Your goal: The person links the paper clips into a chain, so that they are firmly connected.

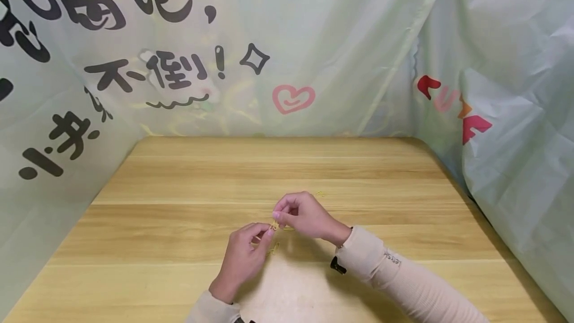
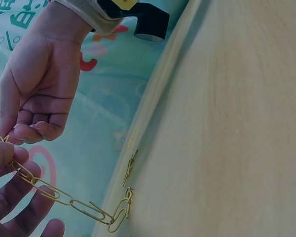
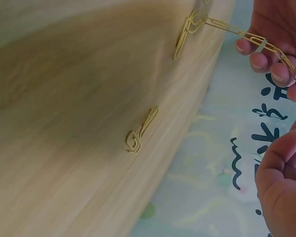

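A chain of gold paper clips (image 2: 71, 201) runs down from my left hand (image 1: 244, 253) to the table, its lower links (image 1: 274, 248) lying on the wood. Thumb and forefinger of the left hand pinch the chain's upper end, while its other fingers sit loosely behind the links in the left wrist view. My right hand (image 1: 309, 216) meets it fingertip to fingertip, pinching a gold paper clip (image 1: 275, 224) at that same end. How the two clips are hooked there is hidden by the fingers.
Beyond the hands lie a few loose gold paper clips (image 3: 140, 133) on the wooden table (image 1: 179, 178). One small group (image 1: 322, 194) is farther back, past the right hand. Printed fabric curtains (image 1: 350, 54) hang along the table's back and both sides.
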Demonstrator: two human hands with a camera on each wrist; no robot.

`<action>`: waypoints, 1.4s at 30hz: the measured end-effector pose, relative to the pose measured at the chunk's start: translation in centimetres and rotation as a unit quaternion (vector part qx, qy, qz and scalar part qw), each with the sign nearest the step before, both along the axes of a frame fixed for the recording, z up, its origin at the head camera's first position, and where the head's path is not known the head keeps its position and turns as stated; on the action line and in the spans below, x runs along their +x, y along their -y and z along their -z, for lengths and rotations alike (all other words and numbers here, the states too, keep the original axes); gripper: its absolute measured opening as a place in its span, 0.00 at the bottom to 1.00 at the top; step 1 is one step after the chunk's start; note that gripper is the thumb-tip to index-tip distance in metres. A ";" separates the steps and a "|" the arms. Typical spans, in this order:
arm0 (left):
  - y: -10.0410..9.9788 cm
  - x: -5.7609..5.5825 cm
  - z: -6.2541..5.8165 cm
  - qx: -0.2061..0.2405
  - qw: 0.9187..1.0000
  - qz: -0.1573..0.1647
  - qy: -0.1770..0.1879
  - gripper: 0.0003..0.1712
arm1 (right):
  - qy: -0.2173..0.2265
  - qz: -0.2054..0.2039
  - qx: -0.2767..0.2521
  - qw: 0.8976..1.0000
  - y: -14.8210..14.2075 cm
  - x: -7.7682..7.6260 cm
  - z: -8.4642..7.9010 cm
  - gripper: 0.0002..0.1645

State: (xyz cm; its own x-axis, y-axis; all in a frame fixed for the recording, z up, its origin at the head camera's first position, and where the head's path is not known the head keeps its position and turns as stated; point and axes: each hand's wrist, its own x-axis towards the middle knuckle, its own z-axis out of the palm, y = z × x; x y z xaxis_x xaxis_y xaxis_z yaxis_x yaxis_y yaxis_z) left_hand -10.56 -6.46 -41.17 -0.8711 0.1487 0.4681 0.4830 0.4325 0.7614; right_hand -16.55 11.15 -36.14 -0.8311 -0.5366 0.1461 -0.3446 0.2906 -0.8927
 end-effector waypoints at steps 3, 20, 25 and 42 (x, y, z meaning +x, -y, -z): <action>0.0 -0.1 0.1 0.001 1.000 0.000 -0.004 0.04 | 0.003 0.011 -0.001 1.000 0.1 0.1 -0.1 0.07; 0.1 -0.2 0.4 -0.002 1.000 -0.003 -0.030 0.04 | 0.012 0.006 -0.009 1.000 0.1 0.2 -0.4 0.06; 0.2 -0.2 0.4 -0.004 0.999 -0.005 -0.036 0.04 | 0.001 -0.006 -0.009 1.000 0.1 0.2 -0.3 0.06; 0.0 -0.1 0.5 -0.018 0.992 -0.027 -0.122 0.04 | -0.092 0.016 0.009 0.996 0.7 0.7 0.3 0.02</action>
State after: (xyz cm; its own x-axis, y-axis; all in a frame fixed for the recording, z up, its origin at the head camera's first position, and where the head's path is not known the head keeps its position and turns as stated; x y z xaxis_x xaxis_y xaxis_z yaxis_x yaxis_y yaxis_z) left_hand -10.66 -6.51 -41.71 -0.7394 0.1259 0.6614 0.6266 0.4880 0.6077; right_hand -15.88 10.41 -36.42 -0.8077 -0.5139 0.2890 -0.4927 0.3191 -0.8096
